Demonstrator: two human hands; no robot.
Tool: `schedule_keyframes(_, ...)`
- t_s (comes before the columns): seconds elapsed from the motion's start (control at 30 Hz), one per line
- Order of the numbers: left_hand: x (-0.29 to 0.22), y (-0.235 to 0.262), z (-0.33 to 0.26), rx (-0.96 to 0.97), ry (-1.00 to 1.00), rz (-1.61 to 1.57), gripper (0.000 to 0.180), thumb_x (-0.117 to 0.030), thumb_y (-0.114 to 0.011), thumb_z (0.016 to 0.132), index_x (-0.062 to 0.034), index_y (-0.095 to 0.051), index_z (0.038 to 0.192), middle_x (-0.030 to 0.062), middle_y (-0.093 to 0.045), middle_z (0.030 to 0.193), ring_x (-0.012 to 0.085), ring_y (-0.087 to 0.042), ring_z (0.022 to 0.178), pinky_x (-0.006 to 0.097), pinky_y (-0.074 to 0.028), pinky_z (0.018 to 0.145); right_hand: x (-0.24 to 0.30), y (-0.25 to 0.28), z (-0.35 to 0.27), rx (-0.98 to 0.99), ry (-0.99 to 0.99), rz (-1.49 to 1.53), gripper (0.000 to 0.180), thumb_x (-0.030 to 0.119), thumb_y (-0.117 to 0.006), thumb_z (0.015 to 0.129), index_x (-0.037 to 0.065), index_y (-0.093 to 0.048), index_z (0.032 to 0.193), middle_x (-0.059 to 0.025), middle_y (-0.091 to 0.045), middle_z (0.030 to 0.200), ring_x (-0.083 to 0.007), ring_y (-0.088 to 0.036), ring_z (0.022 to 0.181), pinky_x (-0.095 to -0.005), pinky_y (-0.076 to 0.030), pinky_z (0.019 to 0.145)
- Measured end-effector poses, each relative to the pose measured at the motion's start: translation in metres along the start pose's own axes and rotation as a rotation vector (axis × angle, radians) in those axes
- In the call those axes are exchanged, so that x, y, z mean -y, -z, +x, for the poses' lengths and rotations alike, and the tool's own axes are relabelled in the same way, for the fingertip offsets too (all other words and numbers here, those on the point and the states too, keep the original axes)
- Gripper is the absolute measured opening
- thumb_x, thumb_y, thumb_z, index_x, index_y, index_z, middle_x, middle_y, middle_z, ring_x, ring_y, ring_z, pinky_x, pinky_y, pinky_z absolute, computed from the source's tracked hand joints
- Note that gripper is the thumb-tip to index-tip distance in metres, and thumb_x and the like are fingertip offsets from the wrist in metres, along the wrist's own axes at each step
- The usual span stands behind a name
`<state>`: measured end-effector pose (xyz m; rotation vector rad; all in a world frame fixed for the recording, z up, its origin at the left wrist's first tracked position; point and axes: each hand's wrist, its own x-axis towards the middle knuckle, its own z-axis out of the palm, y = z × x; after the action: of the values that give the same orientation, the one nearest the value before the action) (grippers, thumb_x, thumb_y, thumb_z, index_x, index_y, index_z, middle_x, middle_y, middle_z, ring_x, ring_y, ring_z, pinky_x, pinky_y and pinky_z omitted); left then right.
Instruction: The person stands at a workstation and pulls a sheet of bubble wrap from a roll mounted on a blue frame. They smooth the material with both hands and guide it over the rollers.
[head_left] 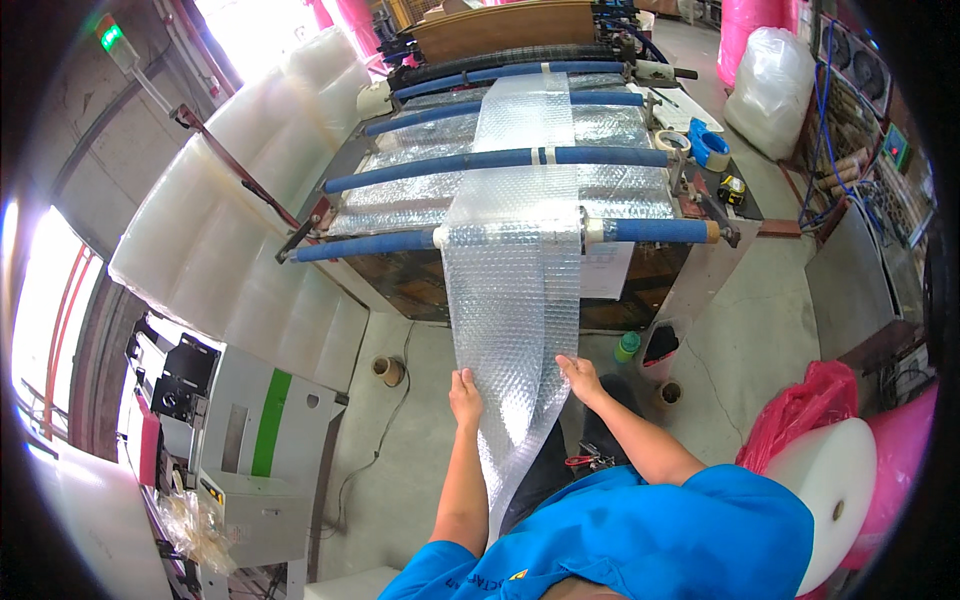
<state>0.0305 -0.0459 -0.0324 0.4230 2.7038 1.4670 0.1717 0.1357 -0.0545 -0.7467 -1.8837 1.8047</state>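
A long strip of clear bubble wrap (510, 290) comes over the blue rollers of a machine and hangs down toward my body. My left hand (466, 398) is closed on its left edge, and my right hand (579, 379) pinches the right edge at about the same height. Between my hands the strip folds inward and narrows as it drops past my waist. The front blue roller (370, 247) carries the strip between two white collars. Farther back, more bubble wrap (400, 205) lies under the rollers across the machine bed.
Tape rolls (712, 148) and a tape measure (732, 190) sit on the machine's right side. Large bubble wrap rolls (240, 190) stand at left, above a grey cabinet (262, 440). A green-capped bottle (627, 346) and cardboard cores (388, 371) are on the floor. A white foam roll (825, 495) stands at right.
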Motion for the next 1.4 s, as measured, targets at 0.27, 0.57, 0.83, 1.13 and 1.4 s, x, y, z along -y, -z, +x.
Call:
schedule_keyframes(0.27,0.002,0.0,0.0,0.011,0.025,-0.009,0.033,-0.034,-0.036,0.087,-0.0022,-0.04,0.079,0.0199,-0.049,0.068,0.0369,-0.047,0.065,0.041,-0.036,0.059,0.004,0.0,-0.002,-0.002,-0.029,0.004,0.04,0.041,-0.051,0.08,0.002,-0.053,0.068,0.0012,-0.048,0.06,-0.0074,-0.043,0.056,-0.023,-0.035,0.053)
schedule_keyframes(0.57,-0.001,0.004,0.006,-0.024,-0.058,-0.018,0.033,-0.034,-0.035,0.086,-0.0021,-0.043,0.085,0.0237,-0.052,0.072,0.0424,-0.048,0.07,0.044,-0.036,0.06,0.013,-0.002,0.0,-0.025,-0.03,-0.064,0.047,0.044,-0.049,0.079,0.001,-0.054,0.063,-0.0042,-0.051,0.056,-0.0116,-0.048,0.055,-0.0266,-0.038,0.054)
schedule_keyframes(0.83,-0.059,-0.014,0.08,-0.095,-0.123,-0.029,0.039,-0.041,-0.033,0.085,-0.004,-0.044,0.087,0.0231,-0.054,0.08,0.0424,-0.048,0.078,0.046,-0.037,0.064,0.069,0.018,0.073,-0.027,0.133,-0.036,0.044,0.043,-0.052,0.078,-0.001,-0.057,0.076,-0.002,-0.052,0.061,-0.0101,-0.047,0.055,-0.0247,-0.038,0.054)
schedule_keyframes(1.13,-0.13,0.003,0.115,-0.104,-0.041,-0.119,0.044,-0.048,-0.049,0.075,-0.0062,-0.049,0.088,0.0155,-0.058,0.082,0.0335,-0.054,0.079,0.039,-0.04,0.067,0.098,0.02,0.087,-0.1,0.132,0.104,0.034,0.035,-0.055,0.079,0.003,-0.056,0.069,0.002,-0.05,0.065,-0.0076,-0.044,0.064,-0.0221,-0.035,0.062)
schedule_keyframes(1.4,-0.045,0.015,0.035,0.031,0.111,-0.112,0.059,-0.049,-0.067,0.058,-0.0071,-0.048,0.095,0.0111,-0.059,0.086,0.0246,-0.056,0.082,0.035,-0.041,0.071,0.054,0.006,0.02,0.082,0.013,-0.093,0.033,0.033,-0.056,0.078,0.0,-0.058,0.075,0.0005,-0.053,0.068,-0.0081,-0.047,0.064,-0.0232,-0.038,0.06)
